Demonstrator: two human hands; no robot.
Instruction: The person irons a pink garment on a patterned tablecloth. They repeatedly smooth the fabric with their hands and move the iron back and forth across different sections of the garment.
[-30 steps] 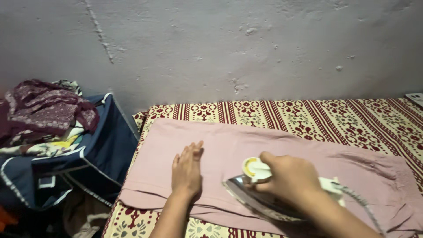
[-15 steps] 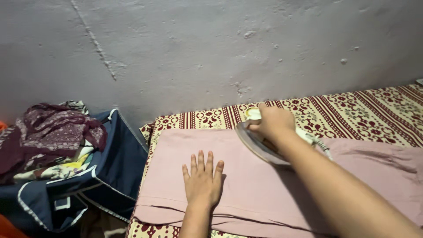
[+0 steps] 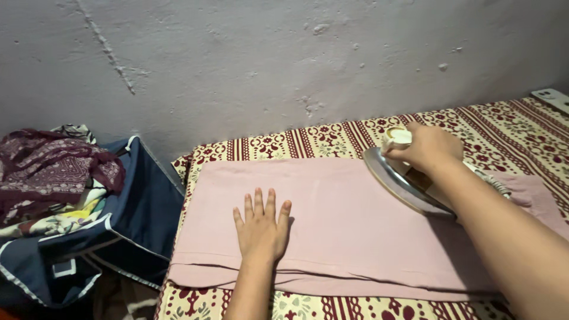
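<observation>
A folded pale pink cotton cloth (image 3: 332, 219) lies spread flat on a bed covered with a cream sheet patterned in dark red stripes and paisley (image 3: 504, 127), which runs along a rough grey plastered wall (image 3: 267, 65).

The left hand (image 3: 261, 228) rests palm down on the pink cloth, near its front fold and towards its left end, with the fingers (image 3: 258, 201) stretched out and slightly spread, gripping nothing.

The right hand (image 3: 430, 148) is at the far edge of the pink cloth, towards its right end. Its fingers are closed around the handle of a metal-soled electric iron with a cream dial (image 3: 403, 178). The iron sits tilted, its shiny soleplate partly showing and its pointed tip reaching just past the cloth's far edge onto the patterned sheet. A braided grey cord (image 3: 495, 185) trails from the back of the iron, across the right end of the cloth.

To the left of the pink cloth, beside the bed, stands a dark blue fabric bag with white trim (image 3: 136, 207), and a heap of maroon printed and other clothes (image 3: 53, 172) lies on top of it.
</observation>
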